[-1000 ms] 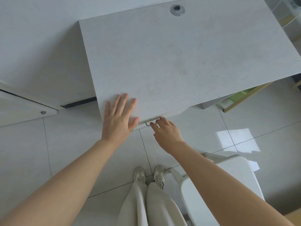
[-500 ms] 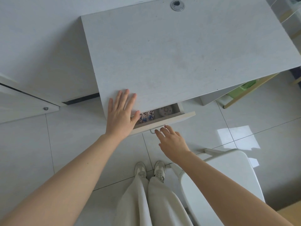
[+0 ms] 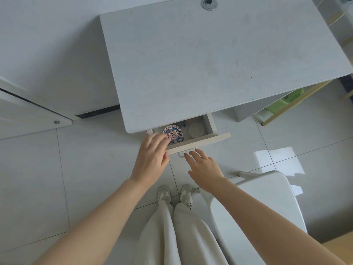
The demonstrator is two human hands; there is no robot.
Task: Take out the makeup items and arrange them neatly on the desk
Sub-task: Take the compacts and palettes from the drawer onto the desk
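The desk (image 3: 210,64) drawer (image 3: 198,143) stands partly open under the front edge. Inside lie a round blue-patterned compact (image 3: 174,134) at left and a pale round case (image 3: 196,130) at right (further items behind are too dark to identify). The left hand (image 3: 150,159) reaches over the drawer's left end, fingers relaxed, grasping nothing. The right hand (image 3: 204,169) hovers at the drawer handle (image 3: 180,154), fingers extended, released.

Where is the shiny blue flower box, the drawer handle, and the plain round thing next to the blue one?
blue patterned round case (image 3: 174,135), head view, on its decorated lid.
drawer handle (image 3: 181,155), head view, on the bar's left bend.
plain pale round case (image 3: 196,130), head view, on its flat top.
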